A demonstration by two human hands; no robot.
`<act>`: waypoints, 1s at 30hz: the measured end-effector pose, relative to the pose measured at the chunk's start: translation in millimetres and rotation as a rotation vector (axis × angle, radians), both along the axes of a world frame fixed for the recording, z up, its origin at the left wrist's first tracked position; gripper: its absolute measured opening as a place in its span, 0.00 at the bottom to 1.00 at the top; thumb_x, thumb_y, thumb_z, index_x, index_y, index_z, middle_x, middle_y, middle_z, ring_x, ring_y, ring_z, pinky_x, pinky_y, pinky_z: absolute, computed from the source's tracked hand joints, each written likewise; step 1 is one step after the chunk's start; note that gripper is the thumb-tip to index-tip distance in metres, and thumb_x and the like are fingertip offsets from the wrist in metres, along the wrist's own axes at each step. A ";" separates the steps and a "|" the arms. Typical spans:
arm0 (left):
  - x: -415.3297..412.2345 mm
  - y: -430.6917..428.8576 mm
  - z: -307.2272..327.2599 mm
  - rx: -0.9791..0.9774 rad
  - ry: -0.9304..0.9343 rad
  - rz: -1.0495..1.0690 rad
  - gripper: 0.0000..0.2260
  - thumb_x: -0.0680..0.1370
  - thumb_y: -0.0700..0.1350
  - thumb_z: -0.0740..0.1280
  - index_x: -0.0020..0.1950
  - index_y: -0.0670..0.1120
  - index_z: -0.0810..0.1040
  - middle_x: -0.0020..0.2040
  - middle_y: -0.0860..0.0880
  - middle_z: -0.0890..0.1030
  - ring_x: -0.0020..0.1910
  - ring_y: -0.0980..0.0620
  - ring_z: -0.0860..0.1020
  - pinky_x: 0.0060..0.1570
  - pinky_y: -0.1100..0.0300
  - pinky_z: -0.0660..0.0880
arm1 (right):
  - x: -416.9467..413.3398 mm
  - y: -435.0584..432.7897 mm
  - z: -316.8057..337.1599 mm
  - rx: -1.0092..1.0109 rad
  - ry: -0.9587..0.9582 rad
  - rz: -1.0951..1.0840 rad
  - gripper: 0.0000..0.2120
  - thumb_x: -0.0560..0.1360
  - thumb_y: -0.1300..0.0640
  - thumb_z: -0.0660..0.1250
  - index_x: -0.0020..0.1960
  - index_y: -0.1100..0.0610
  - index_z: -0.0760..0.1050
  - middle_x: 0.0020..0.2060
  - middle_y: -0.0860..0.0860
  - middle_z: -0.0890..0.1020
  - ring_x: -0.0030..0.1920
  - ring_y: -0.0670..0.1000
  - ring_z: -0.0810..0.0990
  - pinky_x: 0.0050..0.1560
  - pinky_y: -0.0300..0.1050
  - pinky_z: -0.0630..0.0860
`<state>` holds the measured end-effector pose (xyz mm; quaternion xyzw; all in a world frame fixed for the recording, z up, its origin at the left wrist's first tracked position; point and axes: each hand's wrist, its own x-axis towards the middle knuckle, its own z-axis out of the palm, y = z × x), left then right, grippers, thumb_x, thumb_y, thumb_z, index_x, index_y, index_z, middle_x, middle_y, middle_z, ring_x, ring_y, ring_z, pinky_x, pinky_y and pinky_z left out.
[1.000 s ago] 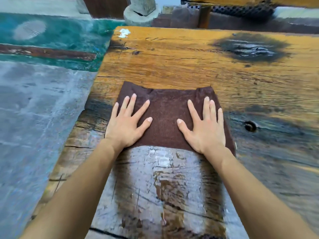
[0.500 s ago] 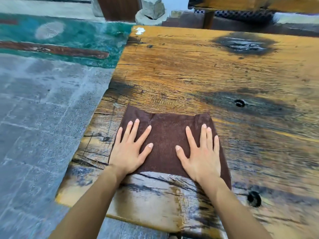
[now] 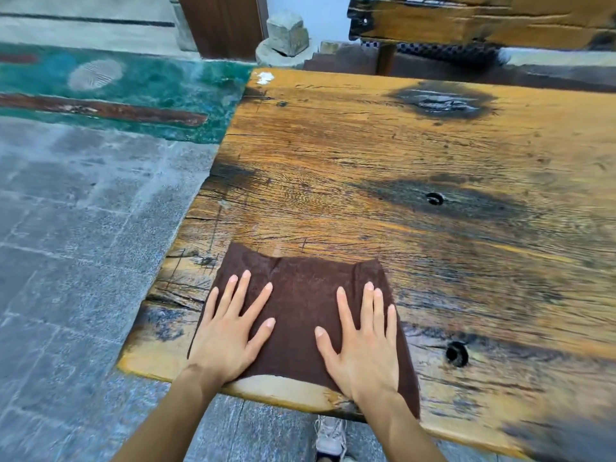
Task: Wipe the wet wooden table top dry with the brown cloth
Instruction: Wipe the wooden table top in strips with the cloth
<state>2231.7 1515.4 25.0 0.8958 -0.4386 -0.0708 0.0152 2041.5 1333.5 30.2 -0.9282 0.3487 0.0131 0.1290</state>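
A brown cloth (image 3: 300,308) lies flat on the wooden table top (image 3: 400,155), near its front left corner and close to the near edge. My left hand (image 3: 230,331) presses on the cloth's left part with straight, spread fingers. My right hand (image 3: 363,341) presses flat on its right part in the same way. The cloth's near right corner reaches the table's front edge. The wood is orange-brown with dark patches, and a pale wet strip shows at the edge between my wrists.
Two round holes (image 3: 456,353) (image 3: 435,198) mark the wood to the right of the cloth. A wooden bench (image 3: 466,21) stands beyond the far edge. A stone block (image 3: 286,33) sits on the floor at the back. My shoe (image 3: 330,435) shows below the table edge.
Both hands have pulled the cloth toward me along the table, from the middle to the near edge. The glossy wet area in front of the cloth is now nearly covered.
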 end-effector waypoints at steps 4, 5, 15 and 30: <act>-21.0 22.9 4.1 -0.014 -0.001 0.028 0.28 0.84 0.67 0.46 0.84 0.63 0.51 0.86 0.49 0.49 0.85 0.47 0.47 0.80 0.42 0.51 | -13.0 14.9 3.4 0.001 0.014 0.012 0.38 0.80 0.30 0.51 0.84 0.48 0.56 0.83 0.64 0.53 0.84 0.63 0.50 0.80 0.66 0.53; -25.9 27.6 6.9 -0.020 0.002 0.042 0.28 0.84 0.66 0.47 0.84 0.63 0.52 0.86 0.49 0.50 0.84 0.47 0.48 0.79 0.42 0.51 | -15.2 18.7 5.9 -0.003 0.015 0.019 0.38 0.80 0.30 0.52 0.84 0.48 0.57 0.83 0.64 0.54 0.84 0.64 0.52 0.79 0.66 0.54; -43.8 36.0 9.7 -0.042 0.063 0.203 0.30 0.81 0.69 0.46 0.80 0.62 0.65 0.84 0.49 0.59 0.82 0.45 0.59 0.76 0.42 0.59 | -18.4 26.0 13.2 -0.017 -0.010 0.035 0.39 0.75 0.30 0.61 0.80 0.48 0.67 0.80 0.65 0.63 0.79 0.66 0.64 0.75 0.67 0.60; 34.1 -10.6 10.5 -0.021 0.085 0.277 0.32 0.80 0.70 0.54 0.83 0.63 0.57 0.85 0.48 0.54 0.84 0.47 0.54 0.78 0.41 0.55 | 44.3 0.8 -1.0 -0.033 -0.050 -0.115 0.40 0.73 0.25 0.50 0.80 0.42 0.63 0.80 0.63 0.65 0.79 0.64 0.66 0.74 0.72 0.62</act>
